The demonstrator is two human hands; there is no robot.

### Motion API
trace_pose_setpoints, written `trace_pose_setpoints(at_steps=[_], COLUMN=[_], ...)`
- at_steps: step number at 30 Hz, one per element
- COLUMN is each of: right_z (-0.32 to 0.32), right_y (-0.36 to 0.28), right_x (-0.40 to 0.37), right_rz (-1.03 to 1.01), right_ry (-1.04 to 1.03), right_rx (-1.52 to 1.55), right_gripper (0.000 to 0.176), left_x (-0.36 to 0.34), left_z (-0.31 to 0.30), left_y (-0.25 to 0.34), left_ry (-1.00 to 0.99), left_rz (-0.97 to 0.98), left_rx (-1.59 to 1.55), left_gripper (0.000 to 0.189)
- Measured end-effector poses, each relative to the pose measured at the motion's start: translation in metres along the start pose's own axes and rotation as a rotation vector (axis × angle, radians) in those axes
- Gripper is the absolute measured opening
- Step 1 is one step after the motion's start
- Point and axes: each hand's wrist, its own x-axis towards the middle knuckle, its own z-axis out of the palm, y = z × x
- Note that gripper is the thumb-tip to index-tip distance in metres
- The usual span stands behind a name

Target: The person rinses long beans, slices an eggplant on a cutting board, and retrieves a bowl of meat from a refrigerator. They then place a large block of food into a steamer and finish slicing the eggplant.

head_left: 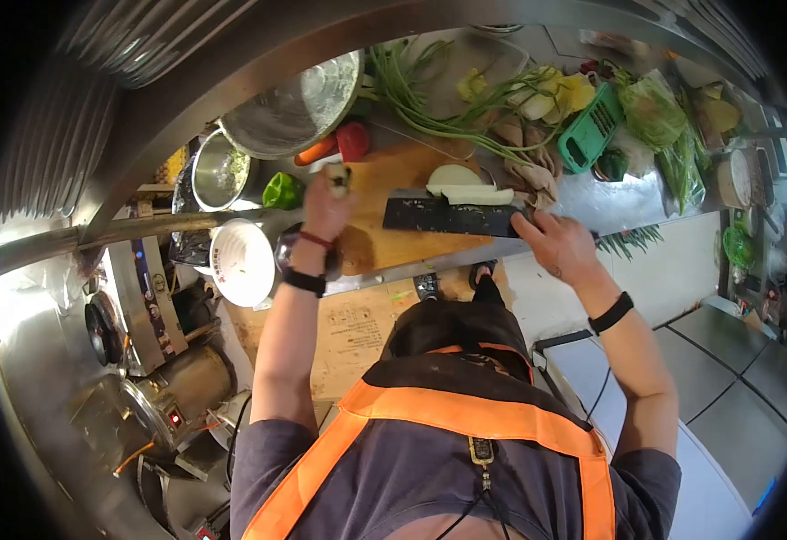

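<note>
On the wooden cutting board [375, 189], a broad dark cleaver [447, 217] lies across the front half, its blade dotted with small pale bits. My right hand [560, 247] is closed around its handle at the board's right end. Just behind the blade sit pale, cut vegetable pieces [476, 194], one rounded and others long and flat. My left hand [326, 209] is raised over the board's left end, fingers closed on a small pale vegetable piece [337, 178] with a dark spot; its kind I cannot tell.
Behind the left hand are a green pepper [283, 191], a carrot [315, 150] and a large metal bowl [290, 108]. A white bucket [242, 263] and a steel pot [220, 169] stand left. Long green beans [465, 126], a green grater [591, 130] and bagged greens [652, 112] lie at the back right.
</note>
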Motion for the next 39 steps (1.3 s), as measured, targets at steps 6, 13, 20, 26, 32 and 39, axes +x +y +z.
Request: trace_pose_setpoints(at_steps=[6,13,20,26,32,39], right_z=[-0.029,-0.044,-0.022,0.001,0.03,0.056], right_y=[-0.01,-0.027,0.017,0.012,-0.013,-0.034], right_x=[0.116,0.171,0.016,-0.031,-0.045,-0.002], right_rz=[-0.38,-0.4,0.196,0.557,0.576,0.381], right_ry=[0.289,0.312,0.157,0.22,0.118,-0.129], right_rx=[-0.177,-0.149,0.197,0.409,0.473,0.354], right_gripper=[0.031,0.023,0.03,0.019,0.012,0.018], left_x=[0.026,0.134,0.063,-0.005,-0.027,-0.063], left_z=[-0.086,-0.07,-0.008,0.149,0.11,0.073], left_y=[0.104,0.031,0.028,0.047,0.026,-0.048], left_ry=[-0.074,0.091,0.169,-0.133,-0.198,-0.269], left_rz=[0.494,0.464,0.321,0.137,0.532,0.67], left_rx=[0.076,0.303,-0.112,-0.026,0.035,0.35], left_gripper=[0.055,0.047,0.023,0.031,0.037,0.041])
